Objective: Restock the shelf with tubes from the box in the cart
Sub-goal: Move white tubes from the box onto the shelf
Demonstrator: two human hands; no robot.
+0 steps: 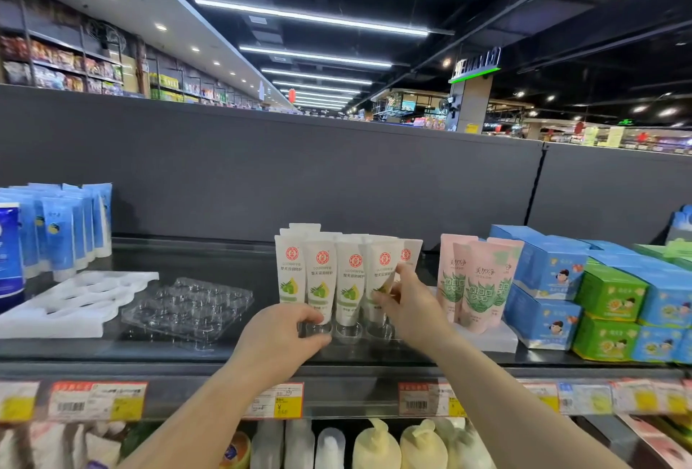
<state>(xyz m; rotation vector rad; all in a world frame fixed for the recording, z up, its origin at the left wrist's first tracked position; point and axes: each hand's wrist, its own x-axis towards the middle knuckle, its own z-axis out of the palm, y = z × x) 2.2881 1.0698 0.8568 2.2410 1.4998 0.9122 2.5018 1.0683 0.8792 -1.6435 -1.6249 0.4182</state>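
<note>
Several white tubes (pixel 350 277) with a red seal and green olive print stand cap-down in a clear plastic tray (pixel 348 334) on the dark top shelf (pixel 224 350). My left hand (pixel 279 341) curls around the base of the front-left tubes, its fingers at the clear caps. My right hand (pixel 406 300) pinches the lower part of a tube (pixel 382 274) on the right side of the group. Neither the cart nor the box is in view.
Pink tubes (pixel 473 281) stand just right of the white ones, then stacked blue and green cartons (pixel 599 296). An empty clear tray (pixel 187 309) and a white foam tray (pixel 75 300) lie to the left, beside blue tubes (pixel 63 225). Price tags (pixel 97 399) line the shelf edge; bottles (pixel 378 446) sit below.
</note>
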